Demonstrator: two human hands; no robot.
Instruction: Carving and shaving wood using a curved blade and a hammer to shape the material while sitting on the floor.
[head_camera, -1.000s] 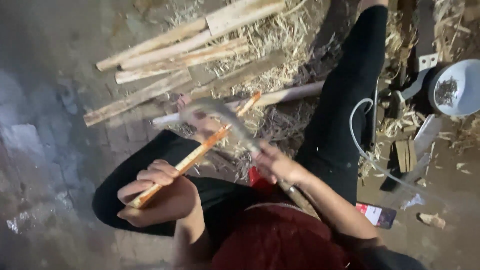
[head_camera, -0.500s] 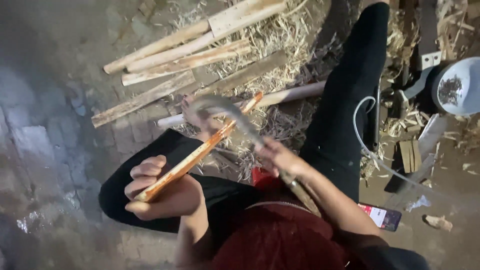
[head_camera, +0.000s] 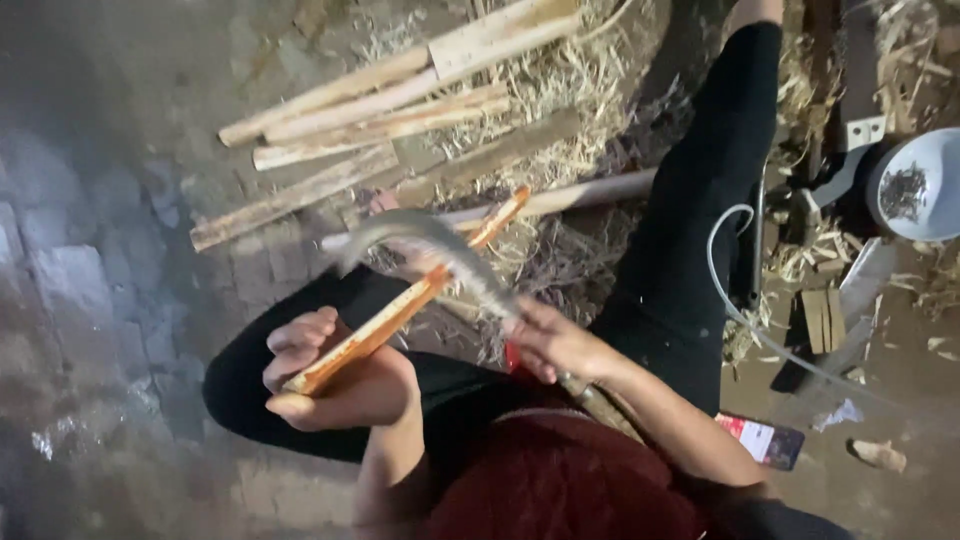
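left hand (head_camera: 335, 375) clenched round flat orange-brown wood strip (head_camera: 405, 300) | right hand (head_camera: 555, 343) gripping curved grey sickle (head_camera: 430, 240), blade laid across strip | rough pale split staves (head_camera: 370, 130) beyond strip, on straw

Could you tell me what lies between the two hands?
In the head view, the curved blade crosses the orange stick between the left hand and right hand.

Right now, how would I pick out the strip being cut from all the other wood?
Start at the pile of pale split sticks on the straw near the top. Come down to the person's lap: the left hand grips the strip by its lower end. It alone is orange, thin and raised off the ground, and the curved blade held by the right hand crosses it.
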